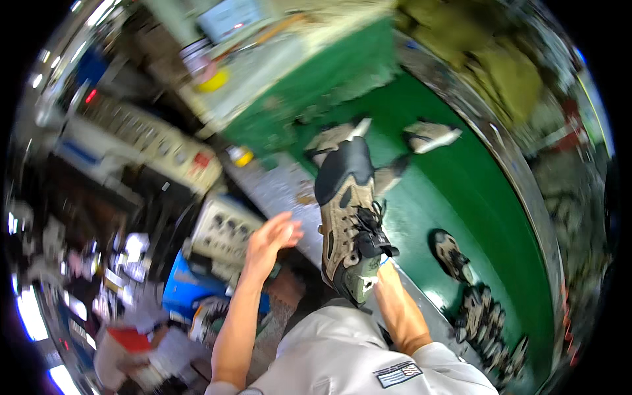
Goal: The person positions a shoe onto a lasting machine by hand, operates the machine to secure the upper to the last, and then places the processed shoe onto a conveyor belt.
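Observation:
In front of my chest is a tan and black shoe (349, 210), with black laces and a dark toe cap pointing away from me. My right hand (387, 270) grips it near the ankle opening; the shoe hides most of its fingers. To the left of the shoe, my left hand (273, 238) is raised and holds nothing. Its fingers are loosely apart, a little blurred, and a small gap separates them from the shoe. Past the toe, a light-soled shoe (431, 136) and other similar shoes lie on the green surface (454, 204).
At right, a single shoe (451, 255) lies above a cluster of shoes (484, 316). A control panel with knobs (227, 227) and a long machine panel (148, 141) stand at left. A blue box (191, 286) sits below. Beyond is a green-sided bench (316, 79) with a yellow-based container (212, 80).

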`<control>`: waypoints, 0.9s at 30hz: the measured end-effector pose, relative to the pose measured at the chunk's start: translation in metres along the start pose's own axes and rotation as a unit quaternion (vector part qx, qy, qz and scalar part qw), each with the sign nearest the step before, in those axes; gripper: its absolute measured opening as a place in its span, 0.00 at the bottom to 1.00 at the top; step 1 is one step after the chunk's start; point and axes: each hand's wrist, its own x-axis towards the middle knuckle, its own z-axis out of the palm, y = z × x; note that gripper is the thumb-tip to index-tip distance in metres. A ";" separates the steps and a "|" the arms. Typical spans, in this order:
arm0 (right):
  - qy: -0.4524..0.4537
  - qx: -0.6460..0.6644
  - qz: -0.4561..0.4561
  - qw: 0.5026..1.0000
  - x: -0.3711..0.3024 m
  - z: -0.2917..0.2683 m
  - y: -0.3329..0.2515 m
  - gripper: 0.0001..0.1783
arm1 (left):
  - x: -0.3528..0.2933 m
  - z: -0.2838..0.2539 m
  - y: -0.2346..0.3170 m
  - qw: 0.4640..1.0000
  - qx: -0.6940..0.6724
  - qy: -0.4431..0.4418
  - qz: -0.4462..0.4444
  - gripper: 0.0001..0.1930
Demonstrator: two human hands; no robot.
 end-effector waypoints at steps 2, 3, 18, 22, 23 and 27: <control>0.044 0.017 0.023 0.999 0.036 -0.019 0.056 0.34 | -0.019 -0.042 0.017 0.998 -0.039 0.046 0.020 0.28; 0.049 -0.015 0.064 0.997 0.049 0.000 0.084 0.33 | -0.031 -0.071 0.016 0.992 -0.099 0.071 0.024 0.27; -0.078 -0.343 0.258 0.900 0.141 0.186 0.371 0.32 | -0.252 -0.313 -0.077 0.784 -0.334 0.519 0.070 0.21; -0.067 -0.400 0.247 0.880 0.160 0.208 0.415 0.32 | -0.269 -0.337 -0.075 0.749 -0.343 0.552 0.129 0.27; -0.087 -0.406 0.242 0.877 0.167 0.210 0.425 0.32 | -0.271 -0.344 -0.073 0.742 -0.345 0.556 0.145 0.26; -0.127 -0.378 0.215 0.892 0.193 0.212 0.459 0.29 | -0.266 -0.366 -0.077 0.714 -0.351 0.562 0.227 0.27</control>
